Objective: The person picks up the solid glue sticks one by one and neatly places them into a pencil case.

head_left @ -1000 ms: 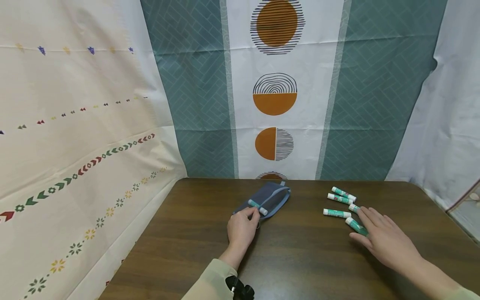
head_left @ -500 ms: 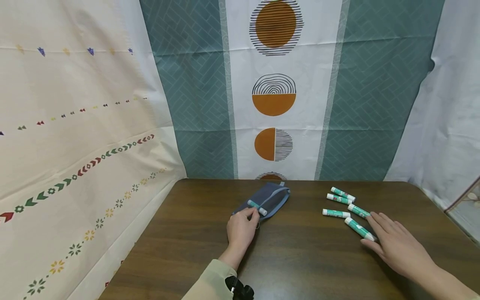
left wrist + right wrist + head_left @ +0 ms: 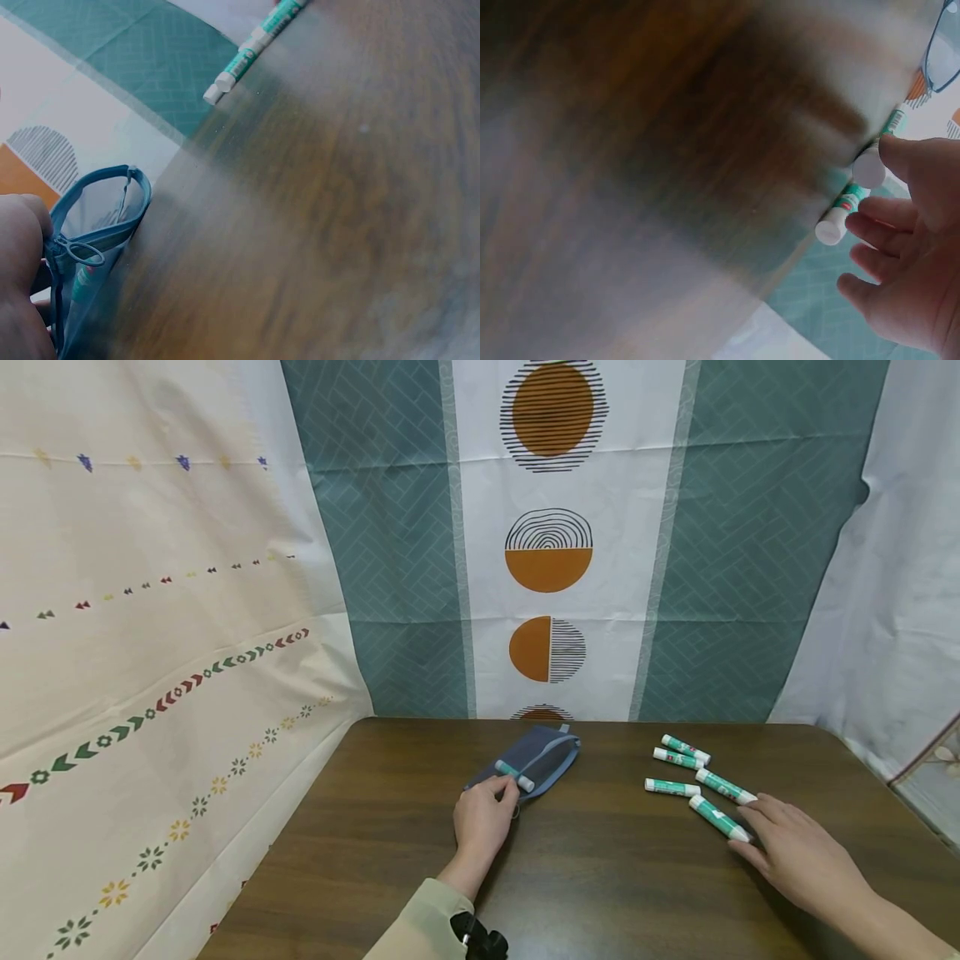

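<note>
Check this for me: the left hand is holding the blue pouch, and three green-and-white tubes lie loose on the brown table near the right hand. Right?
Not quite: the head view shows five loose green-and-white tubes on the brown table near the right hand, not three. The left hand is indeed holding the blue pouch.

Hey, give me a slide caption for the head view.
Left hand grips a blue pouch; right hand near green-and-white tubes on a wooden table.
</note>
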`<state>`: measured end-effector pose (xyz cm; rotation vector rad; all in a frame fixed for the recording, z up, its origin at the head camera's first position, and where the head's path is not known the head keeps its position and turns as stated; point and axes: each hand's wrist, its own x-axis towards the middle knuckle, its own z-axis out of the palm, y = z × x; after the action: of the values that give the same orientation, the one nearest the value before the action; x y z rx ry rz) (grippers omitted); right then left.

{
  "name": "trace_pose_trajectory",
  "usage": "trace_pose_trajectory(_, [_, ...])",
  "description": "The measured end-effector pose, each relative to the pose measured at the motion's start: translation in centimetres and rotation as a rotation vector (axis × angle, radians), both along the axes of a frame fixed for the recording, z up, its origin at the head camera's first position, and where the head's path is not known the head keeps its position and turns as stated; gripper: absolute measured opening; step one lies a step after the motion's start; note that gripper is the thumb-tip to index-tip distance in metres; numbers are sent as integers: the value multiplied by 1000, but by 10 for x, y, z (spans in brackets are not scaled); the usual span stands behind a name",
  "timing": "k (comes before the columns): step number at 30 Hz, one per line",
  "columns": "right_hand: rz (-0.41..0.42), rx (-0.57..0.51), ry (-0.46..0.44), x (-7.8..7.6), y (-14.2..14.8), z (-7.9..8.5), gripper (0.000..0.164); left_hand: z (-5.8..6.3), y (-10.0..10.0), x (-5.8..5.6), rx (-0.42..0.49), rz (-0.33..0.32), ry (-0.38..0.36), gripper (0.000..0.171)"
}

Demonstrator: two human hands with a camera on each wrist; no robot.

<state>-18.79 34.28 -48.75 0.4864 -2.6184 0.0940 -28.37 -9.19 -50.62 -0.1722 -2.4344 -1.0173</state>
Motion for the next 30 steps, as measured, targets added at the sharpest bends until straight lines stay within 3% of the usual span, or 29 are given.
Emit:
trace_pose_trajectory(10, [-16,10,-45,2,-1,2,33,-1,0,0,-1,6,-6,17])
trace_pose_trajectory(15, [-54,-8,-109,3,-2,5,24,-1,1,2,8,8,-5,18])
trace_pose_trajectory(22, [-120,-10,-167,4,-4,11,24,-1,1,1,4,11,-3,18])
trace_pose_trajectory(30, [-131,21,-168,3,-3,12,27,0,0,1,1,7,2,17])
